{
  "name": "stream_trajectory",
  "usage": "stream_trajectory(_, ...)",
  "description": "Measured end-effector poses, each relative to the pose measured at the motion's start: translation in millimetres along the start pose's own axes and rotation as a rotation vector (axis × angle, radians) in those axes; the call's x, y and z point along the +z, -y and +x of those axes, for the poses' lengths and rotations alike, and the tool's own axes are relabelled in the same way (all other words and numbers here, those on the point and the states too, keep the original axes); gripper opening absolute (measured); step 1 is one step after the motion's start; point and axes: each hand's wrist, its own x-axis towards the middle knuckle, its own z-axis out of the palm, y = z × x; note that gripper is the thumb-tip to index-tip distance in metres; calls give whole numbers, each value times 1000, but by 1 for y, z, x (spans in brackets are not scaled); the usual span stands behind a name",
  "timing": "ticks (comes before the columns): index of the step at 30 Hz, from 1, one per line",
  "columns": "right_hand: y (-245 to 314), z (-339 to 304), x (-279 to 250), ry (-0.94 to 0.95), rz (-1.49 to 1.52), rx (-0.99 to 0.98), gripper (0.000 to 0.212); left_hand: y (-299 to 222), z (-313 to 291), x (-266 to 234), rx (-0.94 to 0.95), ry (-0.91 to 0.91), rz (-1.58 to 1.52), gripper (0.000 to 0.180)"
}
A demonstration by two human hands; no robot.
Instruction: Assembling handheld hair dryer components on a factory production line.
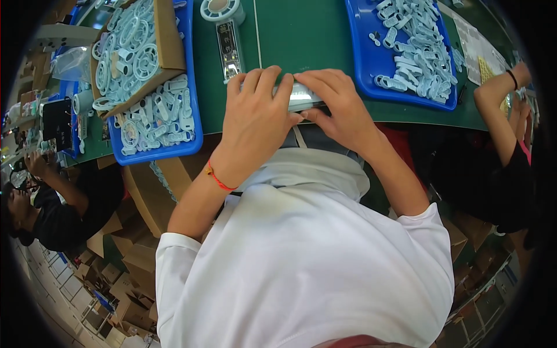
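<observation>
At the near edge of the green table, my left hand (255, 110) and my right hand (339, 107) grip a pale, glossy plastic housing (303, 97) from both sides. My fingers lie over its top and hide its ends, with both thumbs at its lower edge. Just beyond my left hand lies what looks like an open handheld fan (230, 49), with a round light head and a long handle showing dark and shiny inner parts. It is apart from my fingers.
A blue tray (198, 124) of pale blue plastic parts stands at the left, with a cardboard box (169, 40) of ring-shaped parts on it. Another blue tray (364, 52) of small parts is at the right. People work on both sides; cartons (142, 264) stand behind at left.
</observation>
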Motion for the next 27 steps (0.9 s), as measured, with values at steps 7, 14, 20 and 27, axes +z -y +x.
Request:
stream_trajectory(7,1,-4,6,-88,24,-23,55,2,-5,9,32,-89,74,47)
stream_trajectory(14,-1,4,4,-130,21,-56,52,11,0,5,44,-82,-33,46)
stream_trajectory(20,27,-15,-14,-233,246,218,45,-5,-13,-2,-255,-739,-671,72)
stream_trajectory(27,15,0,-58,-258,443,208,28,-24,43,7,-317,-96,-2040,79)
